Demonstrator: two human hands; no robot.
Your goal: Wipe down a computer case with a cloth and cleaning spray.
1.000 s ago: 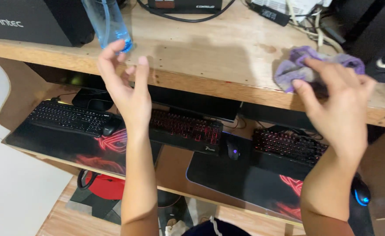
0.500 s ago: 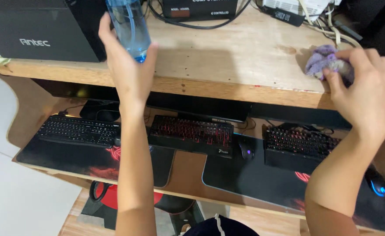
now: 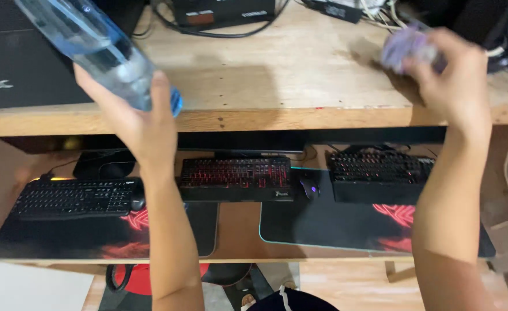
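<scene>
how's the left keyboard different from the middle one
The left keyboard has pale white key lighting, while the middle keyboard glows red. The left keyboard lies on a black mat with red artwork; the middle keyboard bridges the gap between that mat and the next. Both are black, lie flat and sit on the lower shelf under the wooden desktop.

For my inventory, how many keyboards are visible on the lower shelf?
3: a black keyboard at left, a red-lit keyboard in the middle, another red-lit keyboard at right. More may be hidden.
</scene>
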